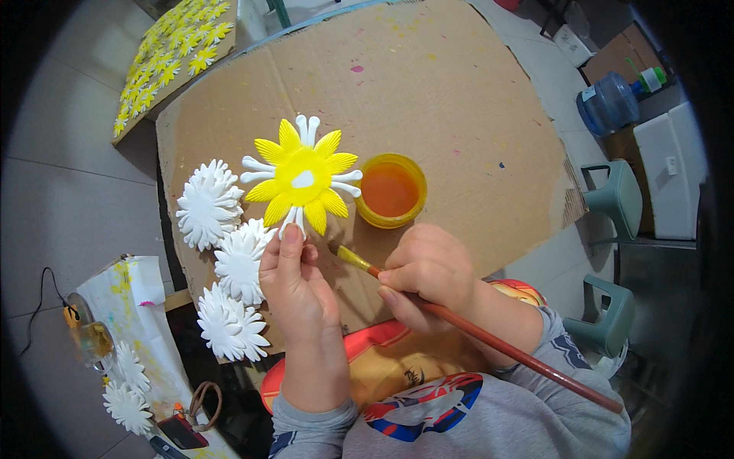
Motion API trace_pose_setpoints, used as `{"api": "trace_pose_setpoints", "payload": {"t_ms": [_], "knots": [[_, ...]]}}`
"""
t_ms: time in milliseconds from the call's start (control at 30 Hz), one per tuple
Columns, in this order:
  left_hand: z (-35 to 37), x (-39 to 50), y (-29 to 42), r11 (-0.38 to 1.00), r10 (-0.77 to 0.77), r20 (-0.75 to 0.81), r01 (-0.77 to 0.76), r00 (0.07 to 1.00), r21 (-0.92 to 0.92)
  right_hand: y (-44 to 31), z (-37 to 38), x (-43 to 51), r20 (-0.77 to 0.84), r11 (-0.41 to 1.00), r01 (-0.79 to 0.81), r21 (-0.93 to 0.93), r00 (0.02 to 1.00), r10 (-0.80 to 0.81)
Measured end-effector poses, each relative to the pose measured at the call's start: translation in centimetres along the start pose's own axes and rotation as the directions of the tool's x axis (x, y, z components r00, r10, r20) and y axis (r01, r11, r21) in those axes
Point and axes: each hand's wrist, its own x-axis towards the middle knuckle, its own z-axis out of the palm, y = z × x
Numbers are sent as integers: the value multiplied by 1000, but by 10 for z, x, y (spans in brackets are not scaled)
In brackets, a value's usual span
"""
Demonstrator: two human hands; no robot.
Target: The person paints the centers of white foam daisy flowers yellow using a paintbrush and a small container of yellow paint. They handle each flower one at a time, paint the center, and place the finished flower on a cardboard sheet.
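My left hand [301, 287] pinches a flower-shaped piece [289, 166] by a pair of white petals at its lower edge. Its broad petals and most of its centre are yellow; the narrow paired petals and a small patch in the middle are white. In my right hand [430, 275] is a paintbrush [459, 321] with a reddish-brown handle, its yellow-stained tip angled toward the flower but apart from it. An uncovered yellow-rimmed jar [423, 198] of orange liquid stands just right of the flower. Stacks of white flower pieces [209, 206] lie left of my left hand.
Paint-spotted cardboard [459, 115] covers the table. Many yellow-and-white flowers lie on a board [226, 49] at upper left. A paint-stained white surface [152, 321] at lower left holds more white flowers [127, 407]. Green stools [622, 198] and a water bottle [610, 106] stand on the right.
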Motion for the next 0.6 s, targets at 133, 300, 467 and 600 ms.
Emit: {"api": "trace_pose_setpoints", "payload": {"t_ms": [133,300,467,600], "knots": [[-3,3,-1,993,-73,-10,71,997,-95,-1,1,2,-113,998,-23,50,993,28],[0,4,-1,991,-121,-78,116,990,-72,-3,-4,8,-53,999,-49,-14,997,48],[1,34,22,999,-54,-63,53,997,-12,-3,-30,12,-124,990,-97,102,986,109],[-11,108,62,982,-28,-3,28,1000,188,-2,-35,10,-354,905,-218,365,866,352]]}}
